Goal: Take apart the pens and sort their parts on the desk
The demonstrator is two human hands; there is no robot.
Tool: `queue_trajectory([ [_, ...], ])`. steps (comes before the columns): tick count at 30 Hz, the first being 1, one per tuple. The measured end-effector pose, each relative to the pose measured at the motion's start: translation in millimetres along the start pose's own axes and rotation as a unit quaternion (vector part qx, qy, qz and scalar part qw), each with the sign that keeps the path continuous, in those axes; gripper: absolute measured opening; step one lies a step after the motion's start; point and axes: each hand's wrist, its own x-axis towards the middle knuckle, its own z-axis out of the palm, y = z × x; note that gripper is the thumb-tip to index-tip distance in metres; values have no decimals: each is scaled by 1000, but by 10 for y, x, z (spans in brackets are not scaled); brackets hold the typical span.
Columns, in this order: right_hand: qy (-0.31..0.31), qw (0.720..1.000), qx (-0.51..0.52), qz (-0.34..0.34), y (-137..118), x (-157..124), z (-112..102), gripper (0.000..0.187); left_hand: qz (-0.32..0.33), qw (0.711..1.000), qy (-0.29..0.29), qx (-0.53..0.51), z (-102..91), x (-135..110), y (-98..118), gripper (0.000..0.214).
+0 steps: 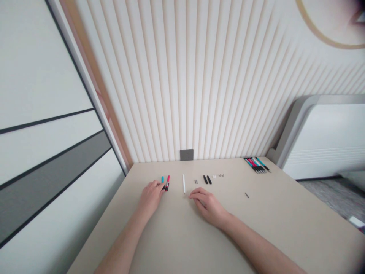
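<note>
My left hand [152,195] rests at the left of the table, its fingers closed over a blue pen barrel [162,179] with a dark lower end. The fingers hide the middle of that barrel. Right beside the fingertips lies a pink pen barrel [167,182] with a black lower end. My right hand [208,206] is on the table with its fingers curled together; whatever they pinch, if anything, is too small to make out. Just left of its fingertips is a row of thin white refills [184,183], lying lengthwise.
Behind my right hand lie small springs [195,181], two black grips [207,179] and tiny metal and clear parts [221,176]. A small dark clip [246,195] lies farther right. Several pens [254,165] are lined up at the back right. A wall socket [186,155] sits behind the table [176,236].
</note>
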Motion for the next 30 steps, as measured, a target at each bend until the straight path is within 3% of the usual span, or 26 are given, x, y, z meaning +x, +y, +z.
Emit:
queue_trajectory([
  [15,-22,1000,-14,-2,11,-5,9,35,8,1000,-18,11,44,-12,-8,45],
  [30,-36,998,-51,-3,24,-16,53,34,11,1000,-5,-10,165,16,-18,38],
])
